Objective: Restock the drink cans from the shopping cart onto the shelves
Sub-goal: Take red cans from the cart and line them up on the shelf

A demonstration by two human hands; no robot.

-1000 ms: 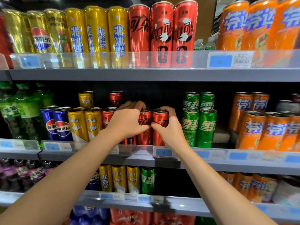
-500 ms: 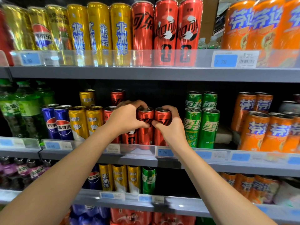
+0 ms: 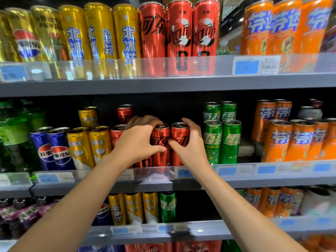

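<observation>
Two slim red cola cans stand side by side at the front of the middle shelf (image 3: 163,184). My left hand (image 3: 138,140) grips the left red can (image 3: 161,140), thumb across its front and fingers curled over its top. My right hand (image 3: 190,146) grips the right red can (image 3: 180,135), fingers wrapped round its right side. More red cans (image 3: 116,135) stand just left of my left hand and behind it (image 3: 124,113). The shopping cart is out of view.
Green cans (image 3: 221,140) stand close to the right of my right hand, and yellow cans (image 3: 91,144) and blue cans (image 3: 52,148) to the left. Orange cans (image 3: 291,140) fill the far right. The upper shelf (image 3: 163,84) carries tall cans, and a lower shelf (image 3: 181,233) holds more.
Both hands stay on the two red cans at the shelf front. My left thumb has spread a little further across its can. The view has tilted slightly.
</observation>
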